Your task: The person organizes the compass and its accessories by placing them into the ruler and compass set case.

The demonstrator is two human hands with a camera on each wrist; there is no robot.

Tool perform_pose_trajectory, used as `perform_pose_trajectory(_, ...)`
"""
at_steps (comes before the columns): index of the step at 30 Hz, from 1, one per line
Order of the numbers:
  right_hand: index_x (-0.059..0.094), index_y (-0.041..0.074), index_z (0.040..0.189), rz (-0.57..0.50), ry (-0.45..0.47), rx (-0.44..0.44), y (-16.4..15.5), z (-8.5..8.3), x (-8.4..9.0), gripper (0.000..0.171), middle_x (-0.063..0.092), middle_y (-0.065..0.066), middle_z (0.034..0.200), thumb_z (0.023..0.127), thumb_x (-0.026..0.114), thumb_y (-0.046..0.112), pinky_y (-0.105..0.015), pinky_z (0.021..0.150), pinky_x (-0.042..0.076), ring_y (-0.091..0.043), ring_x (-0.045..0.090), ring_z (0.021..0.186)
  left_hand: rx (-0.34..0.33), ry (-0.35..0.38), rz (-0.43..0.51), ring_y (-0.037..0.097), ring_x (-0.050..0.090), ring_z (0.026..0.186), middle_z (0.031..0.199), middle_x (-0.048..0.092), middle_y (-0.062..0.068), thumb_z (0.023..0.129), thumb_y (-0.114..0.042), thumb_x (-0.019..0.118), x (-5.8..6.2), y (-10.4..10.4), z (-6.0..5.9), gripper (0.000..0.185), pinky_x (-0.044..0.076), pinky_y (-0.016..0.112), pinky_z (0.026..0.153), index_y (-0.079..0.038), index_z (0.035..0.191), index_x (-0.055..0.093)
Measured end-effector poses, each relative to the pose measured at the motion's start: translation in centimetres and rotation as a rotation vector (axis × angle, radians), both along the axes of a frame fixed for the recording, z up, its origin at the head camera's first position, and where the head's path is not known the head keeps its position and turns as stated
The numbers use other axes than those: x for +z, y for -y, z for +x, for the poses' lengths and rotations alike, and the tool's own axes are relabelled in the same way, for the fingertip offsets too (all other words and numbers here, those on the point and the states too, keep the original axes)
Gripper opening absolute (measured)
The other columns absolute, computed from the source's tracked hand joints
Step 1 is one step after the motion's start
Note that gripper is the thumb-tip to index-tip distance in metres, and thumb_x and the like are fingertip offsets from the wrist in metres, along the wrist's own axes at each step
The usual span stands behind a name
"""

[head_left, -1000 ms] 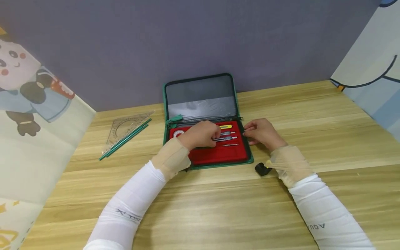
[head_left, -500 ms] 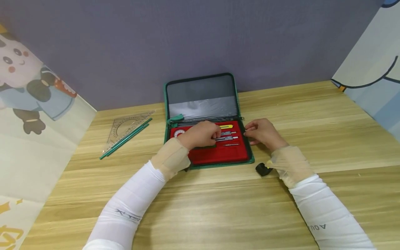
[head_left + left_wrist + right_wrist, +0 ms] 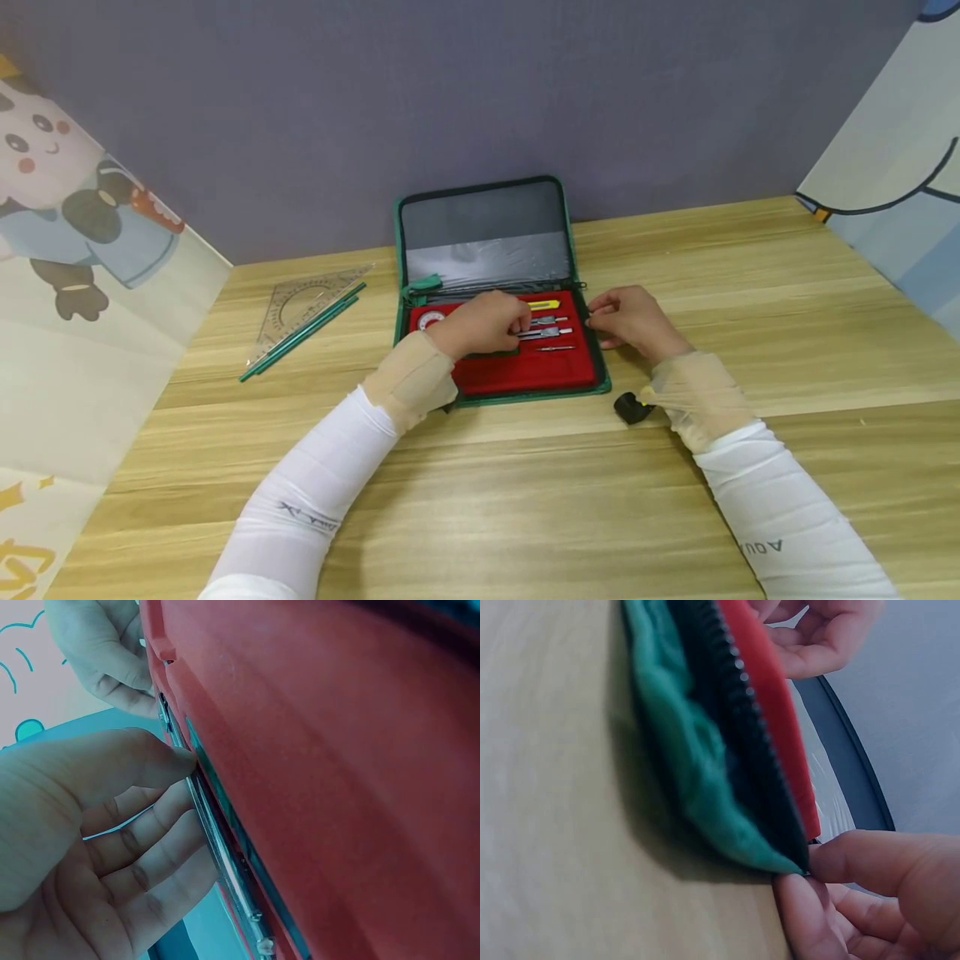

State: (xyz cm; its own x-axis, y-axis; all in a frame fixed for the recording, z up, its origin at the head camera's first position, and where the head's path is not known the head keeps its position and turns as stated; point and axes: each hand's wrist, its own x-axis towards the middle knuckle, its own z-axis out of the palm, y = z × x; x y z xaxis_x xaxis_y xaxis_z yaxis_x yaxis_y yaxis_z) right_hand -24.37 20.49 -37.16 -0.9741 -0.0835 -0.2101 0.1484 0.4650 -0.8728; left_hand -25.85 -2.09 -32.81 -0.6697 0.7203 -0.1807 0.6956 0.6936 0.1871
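Note:
A green zip case [image 3: 525, 385] lies open, its red tray facing up. My left hand [image 3: 483, 323] reaches over the tray and pinches a silver drawing compass [image 3: 225, 855] in its slot; the thumb lies on the metal in the left wrist view. Beside that compass runs a green strip [image 3: 240, 832], partly hidden by the hand. My right hand [image 3: 633, 321] pinches the case's right edge near the hinge, thumb and finger on the green border [image 3: 697, 772] by the zip [image 3: 746, 686]. A yellow cutter [image 3: 545, 305] and a small thin metal piece [image 3: 556, 347] sit in the tray.
A clear set square with a protractor [image 3: 300, 304] and two green pencils [image 3: 303, 335] lie on the table to the left. The case lid [image 3: 483, 225] leans toward a grey back panel [image 3: 480, 92]. Below my right hand is a small black object [image 3: 632, 408].
The view has shifted very slightly. Both hands stay where they were, the left at the compass and the right at the case edge.

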Motion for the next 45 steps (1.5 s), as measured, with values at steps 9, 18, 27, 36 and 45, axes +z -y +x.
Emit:
perform_pose_trajectory(9, 0.052, -0.009, 0.121, 0.019, 0.004, 0.009, 0.0, 0.0, 0.0, 0.035, 0.057, -0.019, 0.108, 0.089, 0.058, 0.004, -0.026, 0.060, 0.056, -0.008, 0.059, 0.072, 0.009, 0.017, 0.011, 0.016, 0.053, 0.080, 0.090, 0.063, 0.001, 0.086, -0.009, 0.064, 0.0, 0.1, 0.0, 0.010, 0.046, 0.027, 0.074, -0.009, 0.097, 0.065)
perform_pose_trajectory(18, 0.052, -0.009, 0.121, 0.006, 0.007, -0.003, 0.0, -0.1, -0.2, 0.035, 0.057, -0.019, 0.107, 0.089, 0.058, 0.004, -0.026, 0.060, 0.056, -0.008, 0.058, 0.072, -0.010, 0.018, 0.041, 0.016, 0.057, 0.087, 0.099, 0.065, 0.004, 0.086, -0.003, 0.061, -0.4, -0.2, 0.0, 0.017, 0.048, 0.028, 0.080, -0.007, 0.102, 0.066)
perform_pose_trajectory(27, 0.053, -0.009, 0.120, -0.002, 0.001, 0.001, 0.1, -0.1, -0.1, 0.035, 0.057, -0.018, 0.105, 0.088, 0.059, 0.005, -0.025, 0.059, 0.055, -0.008, 0.058, 0.072, -0.020, 0.003, 0.039, 0.017, 0.057, 0.088, 0.099, 0.065, 0.005, 0.085, 0.000, 0.059, -0.6, -0.6, 0.0, 0.020, 0.048, 0.027, 0.080, -0.006, 0.103, 0.066)
perform_pose_trajectory(36, 0.052, -0.010, 0.120, 0.005, 0.001, 0.005, 0.2, 0.1, 0.0, 0.035, 0.057, -0.018, 0.106, 0.088, 0.059, 0.005, -0.025, 0.060, 0.055, -0.008, 0.058, 0.072, 0.007, 0.008, 0.052, 0.016, 0.056, 0.090, 0.101, 0.064, 0.004, 0.085, -0.001, 0.060, -0.2, 0.0, 0.3, 0.025, 0.048, 0.027, 0.082, -0.007, 0.109, 0.065)
perform_pose_trajectory(45, 0.051, -0.012, 0.121, -0.015, -0.020, 0.024, -0.1, 0.0, -0.2, 0.037, 0.057, -0.020, 0.107, 0.089, 0.059, 0.003, -0.025, 0.060, 0.056, -0.006, 0.058, 0.071, 0.030, -0.063, 0.083, 0.018, 0.057, 0.089, 0.106, 0.065, 0.007, 0.084, 0.000, 0.060, 1.8, 3.4, 1.4, 0.031, 0.049, 0.031, 0.082, -0.004, 0.115, 0.063)
